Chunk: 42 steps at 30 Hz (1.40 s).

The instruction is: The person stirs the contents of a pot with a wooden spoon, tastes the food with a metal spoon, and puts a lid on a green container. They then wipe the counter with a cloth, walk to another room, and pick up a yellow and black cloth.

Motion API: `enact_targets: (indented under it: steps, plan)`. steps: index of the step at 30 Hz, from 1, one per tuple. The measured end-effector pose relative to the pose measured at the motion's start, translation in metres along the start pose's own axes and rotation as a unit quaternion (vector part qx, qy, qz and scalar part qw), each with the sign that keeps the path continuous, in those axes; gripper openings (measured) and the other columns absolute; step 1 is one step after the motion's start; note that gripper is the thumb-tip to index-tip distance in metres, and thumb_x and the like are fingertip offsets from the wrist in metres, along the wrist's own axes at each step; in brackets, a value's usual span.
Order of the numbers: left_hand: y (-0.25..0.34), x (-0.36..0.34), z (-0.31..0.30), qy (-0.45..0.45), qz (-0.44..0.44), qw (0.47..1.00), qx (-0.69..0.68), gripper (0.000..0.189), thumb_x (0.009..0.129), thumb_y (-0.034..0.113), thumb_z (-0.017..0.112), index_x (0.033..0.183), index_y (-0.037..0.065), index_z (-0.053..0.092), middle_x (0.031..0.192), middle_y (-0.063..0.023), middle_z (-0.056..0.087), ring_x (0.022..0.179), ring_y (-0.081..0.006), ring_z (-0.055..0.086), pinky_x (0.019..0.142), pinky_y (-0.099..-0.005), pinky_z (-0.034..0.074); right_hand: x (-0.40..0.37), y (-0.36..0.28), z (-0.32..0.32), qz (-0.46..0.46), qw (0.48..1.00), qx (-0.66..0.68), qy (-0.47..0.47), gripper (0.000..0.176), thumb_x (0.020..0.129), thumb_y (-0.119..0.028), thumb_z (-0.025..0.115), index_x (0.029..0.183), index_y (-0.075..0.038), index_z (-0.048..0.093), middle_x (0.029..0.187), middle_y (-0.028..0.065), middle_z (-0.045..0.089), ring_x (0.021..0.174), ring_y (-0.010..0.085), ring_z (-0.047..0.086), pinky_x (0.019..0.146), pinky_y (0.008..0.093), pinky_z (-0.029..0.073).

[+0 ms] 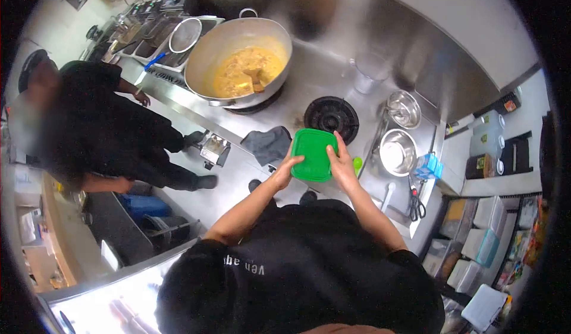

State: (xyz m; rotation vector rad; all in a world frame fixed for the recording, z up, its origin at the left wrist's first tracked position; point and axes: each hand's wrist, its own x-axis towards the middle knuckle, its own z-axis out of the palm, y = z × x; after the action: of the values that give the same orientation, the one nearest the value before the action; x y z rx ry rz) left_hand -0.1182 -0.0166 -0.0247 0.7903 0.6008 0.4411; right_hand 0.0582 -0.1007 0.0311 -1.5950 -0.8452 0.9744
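Between my two hands is a square green plastic lid point(312, 154) with rounded corners. Whether a container sits beneath it is hidden. My left hand point(286, 171) grips its left edge, thumb on top. On the opposite edge, my right hand point(341, 164) holds it with the thumb over the top and fingers around the side. Just beyond the lid is a black gas burner point(331, 119) on the steel counter. A grey cloth point(267, 145) hangs at the counter's front edge, left of my hands. Something bright green point(357, 164) shows beside my right hand.
A large pot point(199, 57) of yellow food with a wooden paddle stands at the back left, near a strainer point(185, 35). To the right are steel bowls point(398, 152), a clear jug point(367, 75), scissors point(417, 206) and a blue box point(428, 166). Another person point(113, 126) stands left.
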Motion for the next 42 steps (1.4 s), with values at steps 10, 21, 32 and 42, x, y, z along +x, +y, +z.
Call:
enact_targets:
  steps: [10,21,32,42]
  plan:
    - [0.157,-0.147,-0.037,0.233,0.249,0.922,-0.182,0.069,0.071,0.048,0.054,0.13,0.015,0.046,0.13,-0.0109,0.047,0.121,-0.037,0.044,0.095,-0.0651,0.034,-0.001,-0.086,0.023,-0.075,0.95,0.065,-0.295,0.052,0.095,-0.015,0.056,0.143,-0.008,0.036,0.12,0.0155,0.062,0.104,0.0136,0.06,0.09,0.0273,0.047]
    - [0.2,-0.191,-0.12,0.368,0.327,0.836,-0.243,0.074,0.066,0.049,0.061,0.129,0.014,0.045,0.134,-0.0197,0.038,0.118,-0.0393,0.039,0.089,-0.057,0.039,-0.015,-0.007,-0.055,0.143,0.966,0.005,-0.217,0.05,0.095,-0.033,0.056,0.138,-0.012,0.044,0.113,0.0098,0.065,0.092,0.0174,0.065,0.078,0.0294,0.052]
    - [0.196,-0.169,-0.139,0.396,0.309,0.822,-0.27,0.071,0.066,0.051,0.059,0.126,0.015,0.046,0.134,-0.02,0.035,0.116,-0.0408,0.038,0.084,-0.0596,0.038,-0.023,-0.003,-0.071,0.133,0.978,-0.009,-0.162,0.048,0.096,-0.026,0.055,0.138,-0.009,0.043,0.111,0.0122,0.065,0.085,0.0164,0.064,0.073,0.0284,0.051]
    - [0.211,-0.177,-0.153,0.467,0.339,0.772,-0.267,0.07,0.062,0.048,0.059,0.124,0.016,0.052,0.127,-0.0174,0.047,0.112,-0.0394,0.043,0.078,-0.0592,0.04,-0.031,0.015,-0.106,0.159,0.98,-0.053,-0.112,0.052,0.092,-0.029,0.06,0.137,-0.008,0.045,0.107,0.0134,0.064,0.083,0.0157,0.062,0.071,0.0289,0.051]
